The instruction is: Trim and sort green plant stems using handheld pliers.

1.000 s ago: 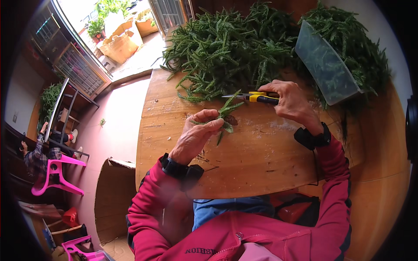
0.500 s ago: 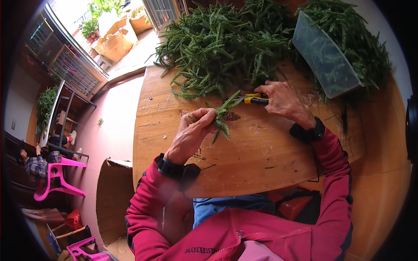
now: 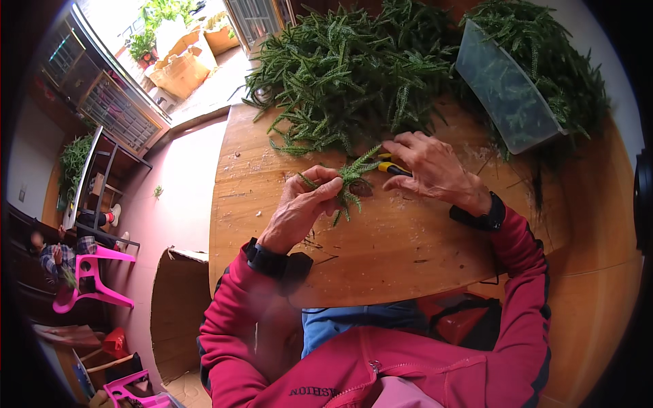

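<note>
My left hand (image 3: 306, 204) pinches a short green artificial pine sprig (image 3: 354, 173) between thumb and fingers, above the wooden table (image 3: 326, 265). A small brown pine cone (image 3: 362, 188) sits among its needles, partly hidden. Just to the right, my right hand (image 3: 432, 166) is curled around yellow-and-black handled pliers (image 3: 393, 167). Most of the handles are hidden under the palm, and the jaws are hard to make out. The right fingertips reach close to the sprig's upper tip; whether they touch it I cannot tell.
A large heap of green sprigs (image 3: 354, 68) covers the table's far side. Beside it at right, a translucent plastic bin (image 3: 510, 95) leans, with more greenery. An open cardboard box (image 3: 178, 306) stands left of the table. Further left, another person (image 3: 58, 255) sits by a pink stool (image 3: 95, 279).
My right hand has moved left toward the sprig, covering more of the pliers, which have turned and dropped slightly. My left hand has barely shifted, still holding the sprig.
</note>
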Action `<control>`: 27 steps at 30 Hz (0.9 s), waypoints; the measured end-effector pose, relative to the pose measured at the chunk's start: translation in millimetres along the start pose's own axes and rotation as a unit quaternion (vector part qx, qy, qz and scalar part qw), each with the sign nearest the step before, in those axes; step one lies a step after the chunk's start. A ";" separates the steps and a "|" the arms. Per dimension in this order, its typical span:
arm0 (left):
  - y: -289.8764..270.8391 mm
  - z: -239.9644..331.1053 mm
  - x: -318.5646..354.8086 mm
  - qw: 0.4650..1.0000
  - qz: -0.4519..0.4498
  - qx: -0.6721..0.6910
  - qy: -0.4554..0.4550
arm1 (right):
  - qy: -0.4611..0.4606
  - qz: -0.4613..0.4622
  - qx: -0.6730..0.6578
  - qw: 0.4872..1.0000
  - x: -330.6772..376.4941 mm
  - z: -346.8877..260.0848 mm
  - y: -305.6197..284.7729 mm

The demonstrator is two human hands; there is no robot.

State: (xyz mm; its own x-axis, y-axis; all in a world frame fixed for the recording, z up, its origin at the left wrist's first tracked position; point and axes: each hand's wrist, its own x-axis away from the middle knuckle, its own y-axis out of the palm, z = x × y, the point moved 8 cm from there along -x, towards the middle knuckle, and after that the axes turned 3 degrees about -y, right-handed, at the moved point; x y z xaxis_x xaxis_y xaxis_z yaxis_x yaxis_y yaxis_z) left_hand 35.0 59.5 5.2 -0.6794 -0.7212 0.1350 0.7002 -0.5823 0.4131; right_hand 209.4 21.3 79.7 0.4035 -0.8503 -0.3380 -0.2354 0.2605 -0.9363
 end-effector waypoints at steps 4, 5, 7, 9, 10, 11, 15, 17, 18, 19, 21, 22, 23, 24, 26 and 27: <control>5.8 -3.7 1.4 0.999 0.004 -0.008 -0.040 | -0.106 0.129 -0.090 0.982 -6.2 -32.7 -29.6; 6.9 -5.9 1.1 0.998 0.004 -0.012 -0.054 | -0.136 0.154 -0.118 0.972 -5.6 -39.7 -36.6; 9.0 -10.9 0.1 0.998 -0.012 -0.020 -0.061 | -0.156 0.111 -0.138 0.972 -3.0 -39.7 -17.8; 13.2 -16.1 0.0 0.996 -0.039 -0.036 -0.071 | -0.201 0.028 -0.180 0.962 -1.0 -46.7 4.8; 14.2 -16.3 0.2 0.996 -0.038 -0.035 -0.072 | -0.201 0.026 -0.181 0.962 -0.4 -47.6 4.8; 15.3 -15.7 0.8 0.996 -0.038 -0.038 -0.071 | -0.178 0.014 -0.205 0.962 -0.2 -45.6 6.0; 19.1 -13.8 2.4 0.996 -0.039 -0.048 -0.062 | -0.127 -0.025 -0.245 0.961 -0.6 -43.5 11.7; 20.4 -13.1 3.2 0.996 -0.040 -0.058 -0.051 | -0.117 -0.053 -0.233 0.964 0.1 -43.5 17.5; 21.3 -13.7 3.8 0.996 -0.040 -0.058 -0.051 | -0.117 -0.053 -0.234 0.964 -0.1 -43.7 17.0; 22.9 -13.4 3.8 0.996 -0.040 -0.065 -0.042 | -0.119 -0.050 -0.232 0.964 -0.2 -43.5 15.4; 28.3 -9.8 3.5 0.996 -0.040 -0.079 -0.022 | -0.123 -0.044 -0.228 0.965 -1.0 -42.5 12.3; 30.9 -9.2 3.1 0.996 -0.042 -0.079 -0.022 | -0.122 -0.044 -0.228 0.965 -2.0 -40.6 14.1; 35.8 -6.5 3.5 0.996 -0.051 -0.073 -0.018 | -0.140 -0.003 -0.265 0.954 -3.3 -39.1 11.1; 39.7 -2.6 5.2 0.996 -0.058 -0.067 -0.014 | -0.159 0.037 -0.304 0.939 -6.5 -40.6 6.4; 41.0 -1.2 6.4 0.996 -0.065 -0.062 -0.011 | -0.177 0.078 -0.342 0.920 -6.6 -42.7 -2.9; 38.2 -2.2 6.9 0.996 -0.057 -0.069 -0.012 | -0.119 0.013 -0.370 0.921 -6.4 -38.2 6.0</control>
State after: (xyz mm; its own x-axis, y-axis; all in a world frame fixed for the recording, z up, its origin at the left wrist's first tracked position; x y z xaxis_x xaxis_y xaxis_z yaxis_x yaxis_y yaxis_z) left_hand 57.6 31.4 19.9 -0.7600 -0.6394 0.1165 0.6407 -0.7072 0.2989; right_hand 171.6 10.8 79.8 0.5514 -0.7006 -0.4528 -0.7506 -0.1798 -0.6358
